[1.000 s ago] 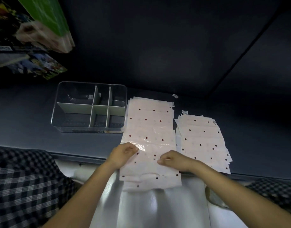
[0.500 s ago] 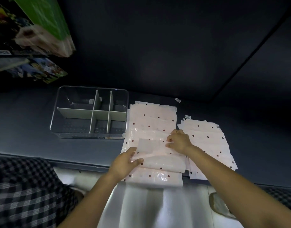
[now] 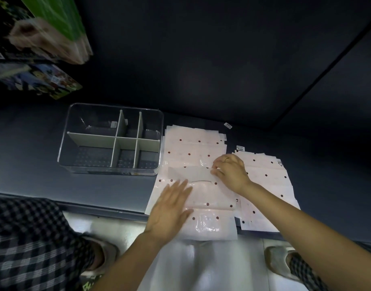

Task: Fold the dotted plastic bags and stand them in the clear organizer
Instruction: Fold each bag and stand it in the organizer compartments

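The dark worktop (image 3: 33, 148) runs across the view, its front edge passing under the bags, with bare surface left of the organizer and beyond the right stack toward the right end. At the far left corner stands a green box (image 3: 54, 19) above a colourful printed packet (image 3: 37, 80); their printing is too blurred to read.

The clear organizer (image 3: 110, 139) sits left of centre, its white dividers making 6 compartments, none holding a bag. A small white label shows on its back wall, unreadable.

Just right of it, touching its side, lies the main stack of dotted plastic bags (image 3: 193, 148), red-dotted, overhanging the front edge. The top bag (image 3: 212, 198) is folded back on itself. A second stack (image 3: 268, 181), black-dotted, lies beside it near the front edge, with a triangle mark at its far right corner. 2 tiny white tags (image 3: 228, 125) lie behind the stacks; their print cannot be read.

The left hand (image 3: 170, 208) lies flat, fingers straight, pressing the folded bag. The right hand (image 3: 230, 172), a ring on 1 finger, pinches the fold's far edge.
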Tool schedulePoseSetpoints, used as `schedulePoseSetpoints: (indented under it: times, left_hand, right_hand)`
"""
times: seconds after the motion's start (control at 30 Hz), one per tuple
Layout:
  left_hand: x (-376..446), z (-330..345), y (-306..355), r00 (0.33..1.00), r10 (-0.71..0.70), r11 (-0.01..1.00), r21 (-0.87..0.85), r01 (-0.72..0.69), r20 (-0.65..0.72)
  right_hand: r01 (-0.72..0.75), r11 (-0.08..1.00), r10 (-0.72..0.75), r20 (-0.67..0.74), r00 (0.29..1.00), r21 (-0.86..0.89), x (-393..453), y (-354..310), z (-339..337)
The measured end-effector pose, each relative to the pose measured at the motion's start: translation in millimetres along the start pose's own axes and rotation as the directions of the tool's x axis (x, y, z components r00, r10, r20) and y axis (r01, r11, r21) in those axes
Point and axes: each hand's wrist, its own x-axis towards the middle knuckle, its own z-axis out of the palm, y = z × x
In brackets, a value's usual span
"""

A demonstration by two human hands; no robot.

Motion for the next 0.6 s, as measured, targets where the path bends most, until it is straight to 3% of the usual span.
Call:
schedulePoseSetpoints:
  times: [0.07, 0.2, 0.4, 0.53, 0.6]
  left_hand:
    - [-5.8, 4.3, 6.2, 0.994, 0.094, 0.99, 0.101, -0.1, 0.054]
    - [-16.7, 12.5, 5.4, 0.974, 0.136, 0.963, 0.206, -0.173, 0.181]
    - [-21.8, 11.9, -0.7, 0.935, 0.005, 0.946, 0.302, -0.12, 0.355]
    - [-26.8, 24.5, -12.1, 0.892, -0.008, 0.963, 0.245, -0.115, 0.452]
    - [-28.1, 27.0, -14.1, 0.889, -0.032, 0.96, 0.262, -0.1, 0.456]
  right_hand:
    - [-0.031, 1.0, 0.03, 0.018, 0.999, 0.005, 6.4, -4.2, 1.1]
    - [-0.134, 0.991, 0.135, 0.048, 0.99, -0.014, 24.2, -11.9, 4.7]
    - [-0.2, 0.976, 0.207, 0.08, 0.975, -0.092, 31.3, -10.5, 14.0]
    - [-0.18, 0.981, 0.186, -0.095, 0.978, 0.068, 15.8, -15.4, 15.3]
    - [-0.086, 0.987, 0.113, -0.202, 0.973, 0.135, -5.6, -24.5, 15.6]
